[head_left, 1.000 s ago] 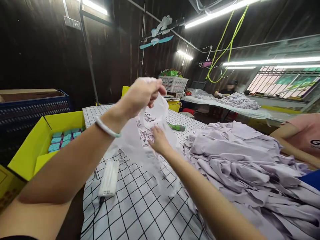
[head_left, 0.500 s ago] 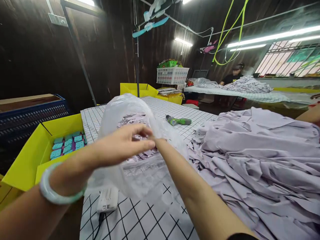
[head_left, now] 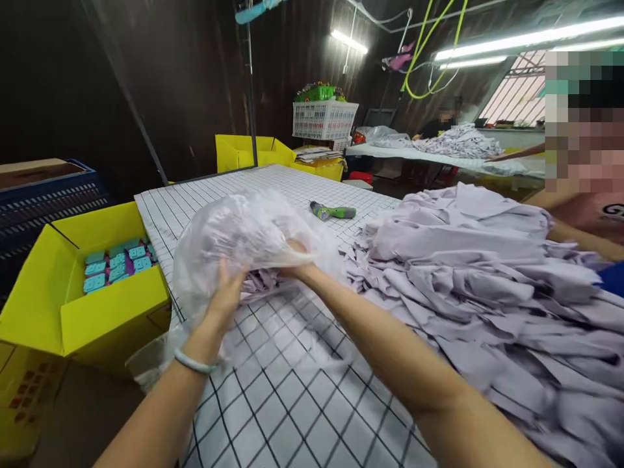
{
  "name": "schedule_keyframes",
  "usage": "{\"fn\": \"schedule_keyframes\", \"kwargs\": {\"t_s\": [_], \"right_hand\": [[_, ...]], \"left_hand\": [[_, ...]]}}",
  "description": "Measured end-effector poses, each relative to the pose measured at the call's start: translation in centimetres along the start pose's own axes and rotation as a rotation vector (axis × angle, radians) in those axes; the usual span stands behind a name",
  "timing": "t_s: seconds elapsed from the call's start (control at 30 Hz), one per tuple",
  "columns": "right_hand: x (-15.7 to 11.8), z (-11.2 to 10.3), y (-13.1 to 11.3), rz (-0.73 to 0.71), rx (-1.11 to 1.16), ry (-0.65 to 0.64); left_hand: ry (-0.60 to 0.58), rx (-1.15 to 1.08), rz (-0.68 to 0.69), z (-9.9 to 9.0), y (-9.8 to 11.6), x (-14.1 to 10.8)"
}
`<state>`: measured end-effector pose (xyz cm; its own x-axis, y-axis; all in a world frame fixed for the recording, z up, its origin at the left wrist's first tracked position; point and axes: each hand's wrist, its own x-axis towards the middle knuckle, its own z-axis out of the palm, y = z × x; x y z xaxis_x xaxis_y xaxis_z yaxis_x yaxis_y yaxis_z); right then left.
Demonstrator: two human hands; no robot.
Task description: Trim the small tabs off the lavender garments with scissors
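Note:
A clear plastic bag [head_left: 229, 224] with lilac fabric pieces [head_left: 260, 283] inside lies on the checked table [head_left: 292, 403]. My left hand [head_left: 229, 283], a pale bangle at its wrist, presses against the bag's near left side; its fingertips are blurred against the plastic. My right hand [head_left: 295, 257] reaches in at the bag's opening, mostly covered by plastic, so its fingers are hidden. To the right spreads a large heap of lilac fabric [head_left: 468, 260]. A green and grey tool [head_left: 333, 211] rests behind the bag.
An open yellow box [head_left: 114, 312] with teal packs stands at the left, before a blue crate [head_left: 49, 201]. A person in a pink top [head_left: 592, 211] is at the right, arms by the heap. Another person sits behind the far table [head_left: 468, 156].
My left hand has moved down onto the bag's side, and my right hand is now under its plastic edge. The bag's top has folded over. The person at the right has come further into view.

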<state>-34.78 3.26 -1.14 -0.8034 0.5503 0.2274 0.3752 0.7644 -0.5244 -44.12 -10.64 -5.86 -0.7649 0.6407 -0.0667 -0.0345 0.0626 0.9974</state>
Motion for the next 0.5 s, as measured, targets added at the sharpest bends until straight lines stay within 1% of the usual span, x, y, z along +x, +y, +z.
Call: {"fn": "schedule_keyframes", "kwargs": {"t_s": [0.07, 0.13, 0.2, 0.23, 0.3, 0.37, 0.4, 0.43, 0.5], "right_hand": [[-5.1, -0.3, -1.8, -0.019, 0.037, -0.028], [-11.1, -0.4, -3.3, -0.075, 0.119, 0.004], [-17.3, 0.0, -4.4, -0.113, 0.229, 0.060], [-20.2, 0.5, -4.8, -0.103, 0.278, 0.071], [-25.2, 1.9, -5.1, -0.010, 0.330, 0.042], [-28.9, 3.3, -5.1, 0.132, 0.305, -0.028], [-30.3, 3.8, -4.9, 0.202, 0.266, -0.066], [-31.5, 4.1, -4.8, 0.268, 0.216, -0.102], [-33.4, 3.8, -4.6, 0.361, 0.123, -0.164]], "left_hand": [[-0.045, -0.120, 0.033, 0.0, 0.8, -3.3], [-0.105, -0.227, 0.100, 0.3, 0.8, -7.8], [-0.131, -0.236, 0.121, 0.5, 0.0, -12.8], [-0.140, -0.204, 0.096, 0.5, -0.8, -15.2], [-0.188, -0.108, 0.002, 0.4, -2.7, -19.0], [-0.227, 0.036, -0.058, 0.4, -4.9, -21.2], [-0.217, 0.118, -0.053, 0.4, -5.8, -21.6], [-0.186, 0.191, -0.024, 0.4, -6.7, -21.9], [-0.055, 0.314, 0.100, 0.2, -8.0, -21.9]]}}
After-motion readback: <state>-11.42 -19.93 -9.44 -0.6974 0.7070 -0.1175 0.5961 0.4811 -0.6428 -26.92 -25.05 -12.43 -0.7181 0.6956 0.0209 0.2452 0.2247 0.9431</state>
